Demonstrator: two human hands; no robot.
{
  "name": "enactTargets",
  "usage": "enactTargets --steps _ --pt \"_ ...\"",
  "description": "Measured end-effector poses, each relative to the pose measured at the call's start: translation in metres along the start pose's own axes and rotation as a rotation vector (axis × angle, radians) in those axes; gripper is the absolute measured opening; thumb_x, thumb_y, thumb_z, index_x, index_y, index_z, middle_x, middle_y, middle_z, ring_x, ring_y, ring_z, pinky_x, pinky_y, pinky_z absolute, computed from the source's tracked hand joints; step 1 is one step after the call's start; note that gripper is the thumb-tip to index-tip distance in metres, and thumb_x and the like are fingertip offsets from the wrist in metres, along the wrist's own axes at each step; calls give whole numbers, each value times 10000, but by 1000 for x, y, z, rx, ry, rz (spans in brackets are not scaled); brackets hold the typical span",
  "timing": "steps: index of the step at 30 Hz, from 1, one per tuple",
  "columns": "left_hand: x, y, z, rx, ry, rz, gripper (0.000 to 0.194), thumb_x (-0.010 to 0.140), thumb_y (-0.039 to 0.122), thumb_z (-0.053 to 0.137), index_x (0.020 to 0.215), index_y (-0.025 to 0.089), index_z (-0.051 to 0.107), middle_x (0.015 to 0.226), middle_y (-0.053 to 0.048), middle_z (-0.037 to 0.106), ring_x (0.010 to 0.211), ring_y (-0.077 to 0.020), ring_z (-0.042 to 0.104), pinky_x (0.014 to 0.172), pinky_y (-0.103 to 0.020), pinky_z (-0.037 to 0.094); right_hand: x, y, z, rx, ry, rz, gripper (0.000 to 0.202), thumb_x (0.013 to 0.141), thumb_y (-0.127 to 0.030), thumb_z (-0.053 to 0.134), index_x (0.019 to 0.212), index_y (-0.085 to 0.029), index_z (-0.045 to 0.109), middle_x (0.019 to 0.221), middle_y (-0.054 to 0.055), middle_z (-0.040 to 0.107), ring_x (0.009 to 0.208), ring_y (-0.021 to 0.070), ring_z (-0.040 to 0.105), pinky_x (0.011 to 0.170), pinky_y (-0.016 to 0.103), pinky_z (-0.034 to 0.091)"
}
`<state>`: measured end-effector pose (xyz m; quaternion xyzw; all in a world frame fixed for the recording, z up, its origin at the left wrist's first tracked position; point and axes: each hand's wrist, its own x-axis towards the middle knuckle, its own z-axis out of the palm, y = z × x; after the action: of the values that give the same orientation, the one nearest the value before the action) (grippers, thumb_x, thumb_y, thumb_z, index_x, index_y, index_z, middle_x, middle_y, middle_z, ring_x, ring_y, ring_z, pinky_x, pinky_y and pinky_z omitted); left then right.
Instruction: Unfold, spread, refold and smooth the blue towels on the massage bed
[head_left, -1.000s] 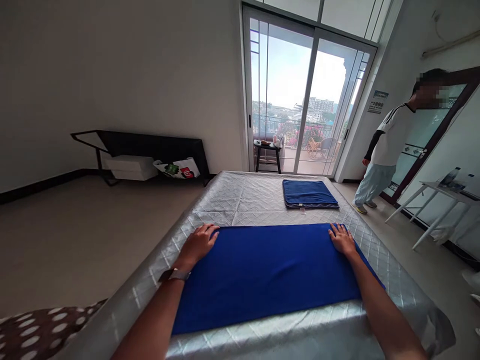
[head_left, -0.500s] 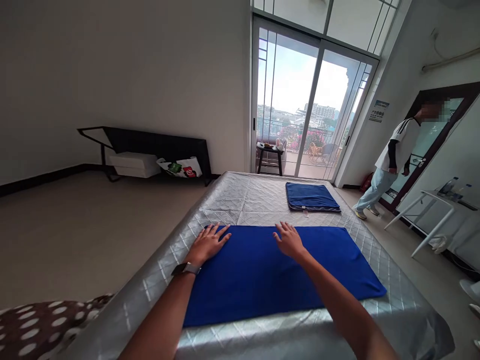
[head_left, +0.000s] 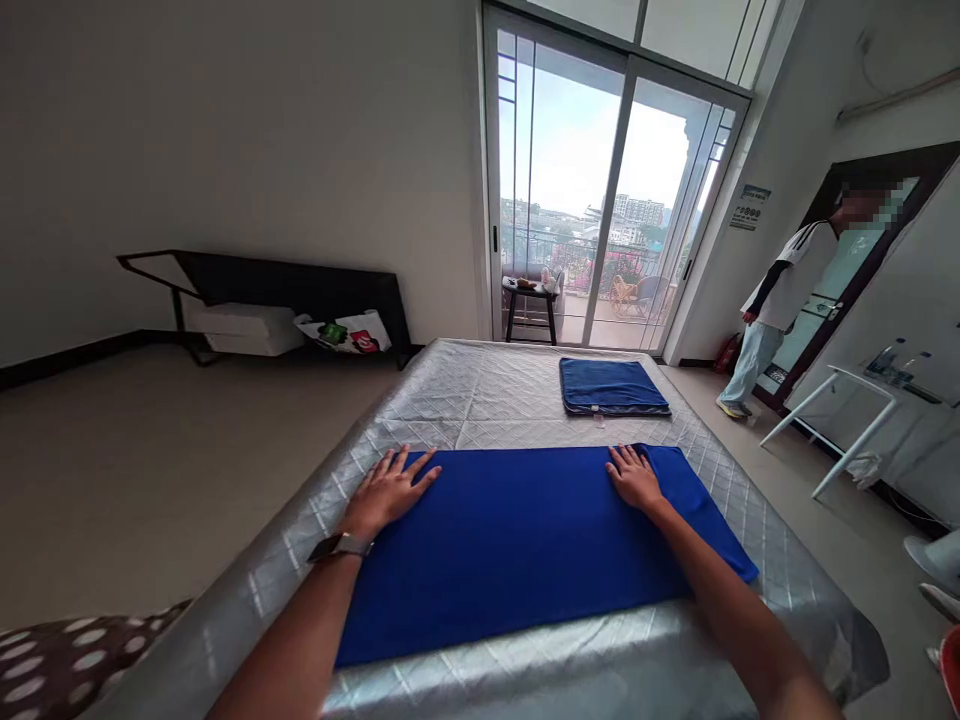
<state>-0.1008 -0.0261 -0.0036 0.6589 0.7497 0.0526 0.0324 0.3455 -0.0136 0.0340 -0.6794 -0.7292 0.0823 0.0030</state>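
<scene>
A blue cloth (head_left: 517, 540) lies spread as a long rectangle across the silver quilted cover (head_left: 420, 410). My left hand (head_left: 386, 490) rests flat on its far left corner, fingers spread, a watch on the wrist. Near the far edge on the right, my right hand (head_left: 634, 478) presses palm down with fingers extended. Small wrinkles show in the cloth just beside the right hand. Farther off on the same cover sits a folded blue cloth (head_left: 613, 386) with a small white tag, touched by neither hand.
A person (head_left: 780, 275) stands by the door at the right. Bottles stand on a white-legged table (head_left: 862, 400). A black stool (head_left: 529, 300) is near the sliding glass door. Along the left wall are a black frame (head_left: 300, 275) and a white box (head_left: 244, 328). Brown polka-dot fabric (head_left: 82, 655) lies lower left.
My right hand has slid right along the cloth's far edge, and wrinkles have formed there. The left hand stays on its corner. The person by the door has shifted stance.
</scene>
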Motion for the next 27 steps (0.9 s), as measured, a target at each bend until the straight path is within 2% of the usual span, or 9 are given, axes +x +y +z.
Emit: enactTargets --steps 3,6,12,16,18,20,22,25,27 --pt "-1 4 -2 34 -12 -31 658 964 609 319 1555 321 299 1644 -108 271 1509 -338 247 1203 -473 207 -3 60 -8 -45 25 168 599 1042 -419 223 1597 -197 232 1660 38 211 1536 180 147 1236 380 94" --pt "-2 8 -5 58 -20 -49 638 974 590 314 1556 330 291 1649 -112 256 1514 -336 231 1205 -467 202 -2 93 -6 -44 53 241 623 1040 -436 197 1601 -165 214 1662 53 201 1536 188 147 1239 375 84" --pt "-4 11 -9 82 -63 -67 652 984 599 269 1573 327 211 1665 -127 192 1524 -329 191 1210 -464 189 3 97 1 -37 41 265 634 1035 -450 176 1609 -182 177 1671 46 175 1539 179 129 1242 377 67" --pt "0 3 -5 91 -76 -37 654 976 601 282 1569 332 218 1664 -120 191 1519 -338 200 1202 -485 205 2 96 -8 -33 -25 269 637 1033 -425 165 1611 -160 138 1678 62 133 1543 177 94 1243 399 60" --pt "3 0 -2 84 -74 -36 658 966 611 298 1563 338 242 1661 -113 201 1515 -344 211 1199 -501 208 1 93 -16 -32 -43 267 635 1028 -402 182 1604 -136 177 1671 83 157 1542 196 114 1242 422 71" --pt "4 -2 1 64 -60 -43 671 957 633 291 1560 341 253 1658 -104 218 1515 -339 219 1198 -510 208 3 83 -24 -39 -33 258 625 1019 -360 211 1590 -106 232 1659 109 197 1538 217 140 1240 442 69" --pt "4 0 2 49 -45 -55 687 952 652 274 1562 338 246 1655 -99 234 1515 -331 226 1199 -509 203 5 58 -28 -46 -7 225 617 1015 -329 231 1585 -94 245 1650 124 217 1538 219 144 1239 444 64" --pt "0 4 -1 55 -43 -71 695 954 655 255 1568 330 226 1660 -101 221 1520 -322 214 1208 -492 180 7 -9 -20 -27 28 81 614 1030 -390 234 1596 -153 234 1650 88 227 1536 189 149 1236 401 94" --pt "-3 7 -5 56 -56 -79 688 959 651 235 1570 334 208 1666 -99 201 1528 -308 193 1212 -483 163 5 -64 -5 45 54 -100 625 1035 -439 227 1592 -157 252 1648 84 228 1535 199 158 1237 403 95"
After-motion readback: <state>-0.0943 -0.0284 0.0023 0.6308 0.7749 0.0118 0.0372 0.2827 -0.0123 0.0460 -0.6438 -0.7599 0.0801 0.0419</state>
